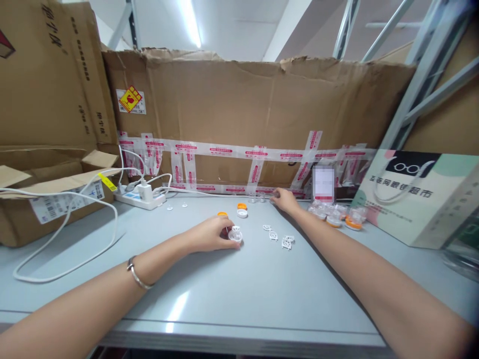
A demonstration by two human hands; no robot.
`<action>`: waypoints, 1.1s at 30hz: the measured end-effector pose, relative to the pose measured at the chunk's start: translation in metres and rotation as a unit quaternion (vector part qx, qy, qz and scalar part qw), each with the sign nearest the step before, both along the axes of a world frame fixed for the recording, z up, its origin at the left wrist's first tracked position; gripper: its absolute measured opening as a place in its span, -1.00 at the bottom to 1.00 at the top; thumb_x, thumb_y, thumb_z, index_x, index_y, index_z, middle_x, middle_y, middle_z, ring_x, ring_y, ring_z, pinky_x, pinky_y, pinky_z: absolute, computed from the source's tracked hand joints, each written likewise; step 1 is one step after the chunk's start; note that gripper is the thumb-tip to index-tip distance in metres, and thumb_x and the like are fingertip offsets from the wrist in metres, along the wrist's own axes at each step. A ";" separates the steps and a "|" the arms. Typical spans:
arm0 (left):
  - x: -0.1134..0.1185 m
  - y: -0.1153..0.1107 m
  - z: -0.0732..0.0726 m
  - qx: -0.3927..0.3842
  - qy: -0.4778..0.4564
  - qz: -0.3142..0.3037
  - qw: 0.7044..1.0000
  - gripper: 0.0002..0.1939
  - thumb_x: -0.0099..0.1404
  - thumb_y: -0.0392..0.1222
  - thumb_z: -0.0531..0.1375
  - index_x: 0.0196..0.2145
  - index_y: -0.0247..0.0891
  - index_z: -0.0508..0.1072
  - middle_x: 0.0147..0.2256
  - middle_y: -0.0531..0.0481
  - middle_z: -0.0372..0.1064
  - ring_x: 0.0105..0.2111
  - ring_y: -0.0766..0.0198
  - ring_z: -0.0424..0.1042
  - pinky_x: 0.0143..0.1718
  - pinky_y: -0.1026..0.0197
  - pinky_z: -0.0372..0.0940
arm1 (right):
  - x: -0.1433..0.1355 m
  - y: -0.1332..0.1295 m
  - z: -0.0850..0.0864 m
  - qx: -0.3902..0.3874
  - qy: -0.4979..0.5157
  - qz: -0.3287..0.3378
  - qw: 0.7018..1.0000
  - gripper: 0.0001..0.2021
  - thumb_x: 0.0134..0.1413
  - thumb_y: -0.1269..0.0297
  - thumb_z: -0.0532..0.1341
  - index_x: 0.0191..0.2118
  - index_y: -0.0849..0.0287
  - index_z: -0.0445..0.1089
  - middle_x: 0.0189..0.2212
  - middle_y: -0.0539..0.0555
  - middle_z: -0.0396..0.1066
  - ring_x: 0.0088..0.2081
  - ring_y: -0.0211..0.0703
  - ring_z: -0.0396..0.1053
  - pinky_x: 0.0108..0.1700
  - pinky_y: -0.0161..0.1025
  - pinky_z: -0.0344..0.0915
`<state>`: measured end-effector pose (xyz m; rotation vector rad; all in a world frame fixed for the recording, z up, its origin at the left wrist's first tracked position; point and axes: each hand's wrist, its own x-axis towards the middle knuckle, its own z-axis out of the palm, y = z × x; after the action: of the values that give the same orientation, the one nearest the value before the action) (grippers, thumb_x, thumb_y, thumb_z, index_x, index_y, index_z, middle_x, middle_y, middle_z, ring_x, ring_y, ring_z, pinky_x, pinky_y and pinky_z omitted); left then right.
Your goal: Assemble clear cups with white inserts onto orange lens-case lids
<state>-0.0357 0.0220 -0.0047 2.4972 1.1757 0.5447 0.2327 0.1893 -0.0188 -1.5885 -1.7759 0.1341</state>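
My left hand is closed around a small round white plastic case, which has a white toothed piece standing up at its top. Just behind that hand lies an orange cap. A white cap and another orange cap lie beyond it. My right hand is stretched to the back of the table, fingertips pinched together beside small clear plastic pieces; what they grip is hard to make out. Between my arms lie several flat white openwork plastic pieces.
Clear pieces with orange and white caps cluster at the back right, by a paper bag. A power strip with white cables and an open carton stand left. A large cardboard box closes off the back.
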 end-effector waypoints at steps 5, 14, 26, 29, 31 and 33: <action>0.001 0.001 -0.003 -0.096 -0.118 0.018 0.988 -0.74 0.08 0.00 0.17 -0.44 -0.29 0.35 -0.46 0.05 0.33 -0.44 0.30 0.30 -0.41 0.29 0.14 | -0.019 -0.028 0.026 0.036 0.084 0.041 0.995 -0.73 -0.05 0.31 0.19 -0.18 0.30 0.34 -0.12 0.25 0.41 -0.10 -0.09 0.37 -0.05 -0.18 0.25; 0.008 -0.013 0.016 -0.218 -0.297 0.001 0.930 -0.70 0.12 -0.05 0.19 -0.22 -0.24 0.44 -0.28 -0.02 0.40 -0.27 0.27 0.35 -0.22 0.19 0.22 | -0.066 -0.148 0.059 -0.077 0.317 0.365 0.872 -0.72 -0.08 0.19 0.27 -0.21 0.13 0.29 -0.31 0.06 0.48 -0.23 -0.18 0.43 -0.10 -0.15 0.30; 0.011 -0.024 0.029 -0.235 -0.314 0.009 0.920 -0.72 0.07 -0.01 0.25 -0.30 -0.23 0.49 -0.38 0.03 0.34 -0.32 0.29 0.27 -0.23 0.23 0.15 | -0.073 -0.180 0.067 -0.059 0.267 0.400 0.875 -0.75 0.00 0.20 0.23 -0.15 0.07 0.36 -0.19 0.04 0.41 -0.20 -0.20 0.39 -0.16 -0.20 0.34; 0.011 -0.022 0.027 -0.233 -0.318 0.012 0.919 -0.72 0.06 -0.01 0.26 -0.31 -0.23 0.48 -0.39 0.03 0.32 -0.33 0.30 0.26 -0.25 0.23 0.14 | -0.072 -0.181 0.066 -0.061 0.247 0.398 0.882 -0.76 0.00 0.19 0.23 -0.16 0.05 0.38 -0.18 0.03 0.42 -0.19 -0.20 0.39 -0.17 -0.20 0.35; 0.011 -0.021 0.026 -0.229 -0.319 0.012 0.920 -0.71 0.06 -0.01 0.26 -0.30 -0.23 0.47 -0.39 0.03 0.31 -0.34 0.30 0.25 -0.26 0.23 0.14 | -0.071 -0.180 0.065 -0.064 0.238 0.395 0.885 -0.76 -0.02 0.18 0.24 -0.17 0.04 0.39 -0.18 0.03 0.42 -0.19 -0.19 0.40 -0.19 -0.21 0.35; 0.011 -0.020 0.025 -0.225 -0.317 0.011 0.921 -0.71 0.06 0.00 0.26 -0.30 -0.23 0.47 -0.40 0.04 0.29 -0.35 0.31 0.24 -0.26 0.23 0.13 | -0.071 -0.179 0.064 -0.067 0.236 0.396 0.885 -0.76 -0.03 0.18 0.24 -0.19 0.04 0.39 -0.20 0.02 0.43 -0.19 -0.18 0.40 -0.21 -0.21 0.36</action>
<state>-0.0251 0.0023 0.0203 1.7222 0.9297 0.8853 0.1616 0.0106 0.0448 -0.7146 -1.9141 0.9600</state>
